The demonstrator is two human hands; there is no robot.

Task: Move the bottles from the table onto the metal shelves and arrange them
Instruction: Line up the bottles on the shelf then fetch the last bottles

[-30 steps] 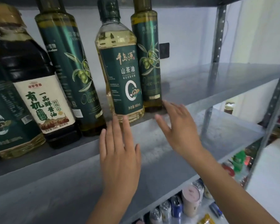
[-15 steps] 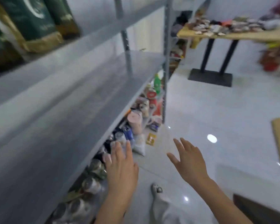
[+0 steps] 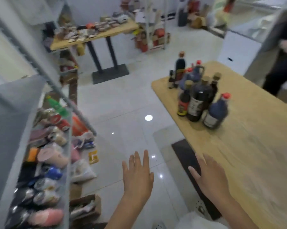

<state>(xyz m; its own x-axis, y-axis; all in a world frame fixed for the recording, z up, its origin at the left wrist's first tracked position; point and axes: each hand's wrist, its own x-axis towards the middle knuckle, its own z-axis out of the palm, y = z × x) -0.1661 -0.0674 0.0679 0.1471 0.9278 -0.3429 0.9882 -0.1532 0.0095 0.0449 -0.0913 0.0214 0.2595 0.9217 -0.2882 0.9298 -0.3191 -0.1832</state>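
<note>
The left hand [image 3: 137,176] is released, fingers straight and spread, holding nothing, above the white floor [image 3: 123,104]; the right hand [image 3: 209,179] is equally loose and empty, over the near edge of the table [image 3: 255,146]; the bottles [image 3: 198,100] stand upright in a cluster towards the table's far end, well apart from both hands; the metal shelves [image 3: 10,96] run along the left, a lower level crowded with blurred packets and cans [image 3: 46,162].
</note>
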